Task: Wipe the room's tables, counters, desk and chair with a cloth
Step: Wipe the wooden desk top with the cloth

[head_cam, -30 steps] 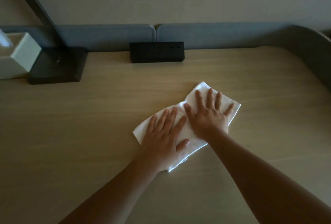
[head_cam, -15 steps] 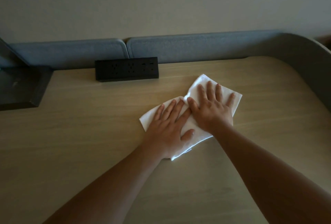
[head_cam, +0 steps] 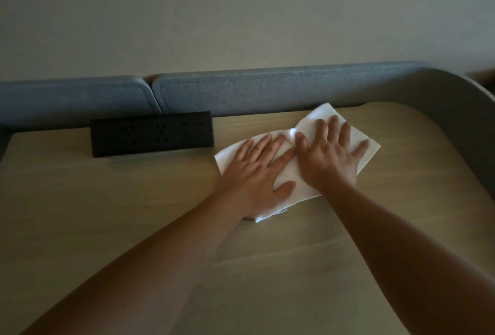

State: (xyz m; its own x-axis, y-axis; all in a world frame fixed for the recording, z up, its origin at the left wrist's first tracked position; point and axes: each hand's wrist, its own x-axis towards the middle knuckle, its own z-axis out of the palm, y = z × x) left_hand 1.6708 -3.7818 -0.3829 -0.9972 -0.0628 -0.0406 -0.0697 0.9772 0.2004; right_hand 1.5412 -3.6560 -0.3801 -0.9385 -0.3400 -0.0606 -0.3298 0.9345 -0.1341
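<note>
Both hands flat, fingers spread: left hand (head_cam: 257,174) and right hand (head_cam: 328,159) press the white cloth (head_cam: 356,144), its far corner nearly touching the padded back rail (head_cam: 267,91).

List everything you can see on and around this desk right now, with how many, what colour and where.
cloth: one, white, flat on the desk toward the back right, under both hands
desk: one, light wood, fills the lower view
power strip: one, black, at the desk's back edge, left of the cloth
padded panels: two, blue-grey, along the back of the desk, curving round the right side
wall: beige, behind the panels
left hand: fingers flat, pressing the cloth
right hand: fingers spread flat, pressing the cloth
</note>
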